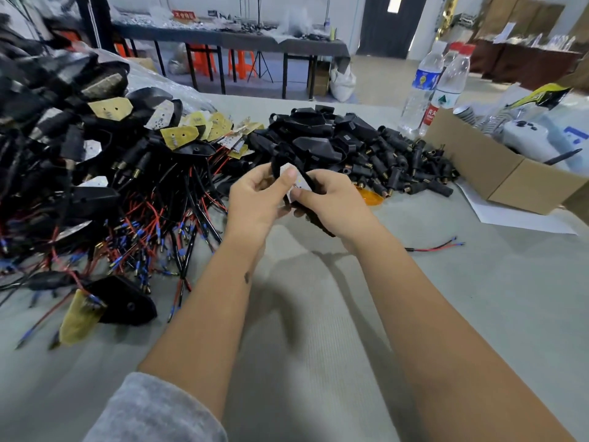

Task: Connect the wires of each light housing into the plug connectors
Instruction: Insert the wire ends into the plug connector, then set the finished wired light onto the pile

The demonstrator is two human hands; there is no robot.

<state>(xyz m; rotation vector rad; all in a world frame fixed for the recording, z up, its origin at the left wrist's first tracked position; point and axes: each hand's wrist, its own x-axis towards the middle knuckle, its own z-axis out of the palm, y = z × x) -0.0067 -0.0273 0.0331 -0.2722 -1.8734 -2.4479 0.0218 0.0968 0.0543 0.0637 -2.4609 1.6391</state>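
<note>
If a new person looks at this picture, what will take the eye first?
First, the two hands at centre: the left hand and the right hand together hold a black light housing with a white board. To the left lies a big heap of wired housings; behind the hands, a pile of black plug connectors.

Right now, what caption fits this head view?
Both hands, left and right, hold one light housing between heaps of wired housings and plug connectors.
</note>
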